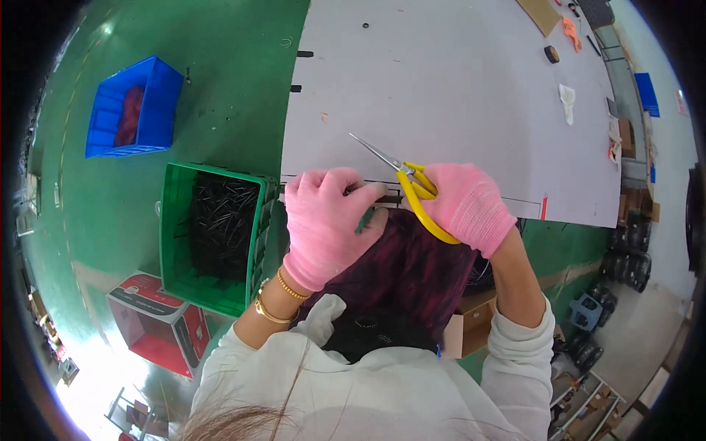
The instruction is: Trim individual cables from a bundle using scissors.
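I see both hands in pink gloves at the near edge of the grey worktop (456, 81). My left hand (327, 220) is closed on a thin dark rod (382, 197) lying along that edge. My right hand (467, 206) is clamped on yellow-handled long-nose pliers (412, 184), tips pointing up-left. A green crate (173, 220) of dark rods sits left on the floor.

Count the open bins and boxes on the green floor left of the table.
3. A blue bin sits farthest away, a green crate of dark parts stands by the table edge, and a red box lies nearest. Others may be hidden beyond the frame.
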{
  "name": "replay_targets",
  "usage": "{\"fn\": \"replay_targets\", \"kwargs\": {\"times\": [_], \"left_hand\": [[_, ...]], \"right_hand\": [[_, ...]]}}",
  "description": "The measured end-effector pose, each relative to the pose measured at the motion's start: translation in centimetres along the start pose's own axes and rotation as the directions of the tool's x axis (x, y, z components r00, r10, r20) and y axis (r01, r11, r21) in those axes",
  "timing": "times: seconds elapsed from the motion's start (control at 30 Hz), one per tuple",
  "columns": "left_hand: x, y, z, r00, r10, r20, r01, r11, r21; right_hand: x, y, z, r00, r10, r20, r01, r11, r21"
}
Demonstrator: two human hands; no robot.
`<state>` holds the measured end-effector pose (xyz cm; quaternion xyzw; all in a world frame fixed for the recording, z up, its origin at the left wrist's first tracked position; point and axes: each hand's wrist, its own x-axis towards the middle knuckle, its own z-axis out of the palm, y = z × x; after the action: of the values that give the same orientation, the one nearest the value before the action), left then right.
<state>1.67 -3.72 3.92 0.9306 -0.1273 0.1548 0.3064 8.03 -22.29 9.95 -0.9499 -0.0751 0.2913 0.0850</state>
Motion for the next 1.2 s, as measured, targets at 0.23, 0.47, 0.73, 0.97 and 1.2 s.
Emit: {"fn": "replay_targets", "kwargs": {"times": [0.23,0.47,0.73,0.97,1.2], "left_hand": [[1.0,1.0,0.8,0.997,0.014,0.082,-0.015,1.0,0.012],[1.1,1.0,0.5,0.994,0.013,0.108,-0.016,1.0,0.024],[1.5,1.0,0.7,0.992,0.028,0.126,-0.03,0.999,0.016],[2.1,1.0,0.2,0.983,0.016,0.18,-0.019,1.0,0.015],[2.5,0.7,-0.3,0.96,0.048,0.277,-0.035,0.998,-0.049]], "right_hand": [[-0.1,-0.3,-0.4,1.0,0.026,0.012,-0.026,1.0,-0.008],[-0.1,-0.3,-0.3,1.0,-0.004,0.025,0.004,1.0,-0.016],[-0.2,0.0,-0.2,0.999,-0.031,0.014,0.031,0.999,-0.026],[-1.3,2.0,1.2,0.968,-0.187,-0.166,0.21,0.969,0.133],[-3.4,3.3,3.9,0.789,-0.179,-0.589,0.383,0.892,0.242]]}}
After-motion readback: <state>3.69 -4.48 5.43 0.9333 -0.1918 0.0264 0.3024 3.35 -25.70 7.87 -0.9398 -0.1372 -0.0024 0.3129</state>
